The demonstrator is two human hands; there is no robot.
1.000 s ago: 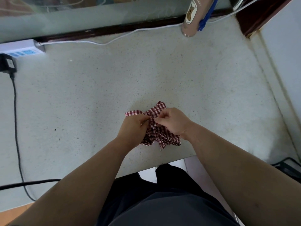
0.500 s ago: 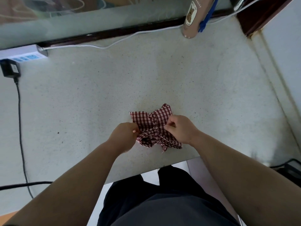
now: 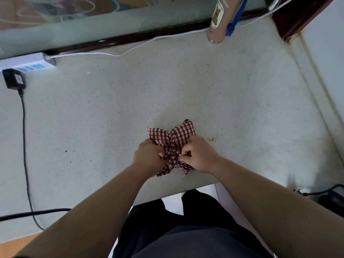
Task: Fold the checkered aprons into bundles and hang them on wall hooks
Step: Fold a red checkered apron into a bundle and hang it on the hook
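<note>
A red-and-white checkered apron (image 3: 172,140) lies bunched into a small bundle near the front edge of the pale speckled table (image 3: 130,108). My left hand (image 3: 148,156) grips the bundle's left side, fingers curled into the cloth. From the right, my right hand (image 3: 197,153) pinches the gathered middle of the fabric with thumb and fingertips. Two checkered flaps fan out beyond the hands, and two more poke out below them. The middle of the bundle is partly hidden by my fingers. No wall hooks are in view.
A white power strip (image 3: 28,65) with a black plug (image 3: 14,79) sits at the back left; its black cable (image 3: 25,146) runs down the table's left side. A white cable (image 3: 130,51) lies along the back edge. A tan bottle (image 3: 216,19) stands at the back right.
Both hands have closed in on the bundle's middle again after the left one briefly drew back. The cloth is gathered tighter at its centre. The view has shifted slightly.
</note>
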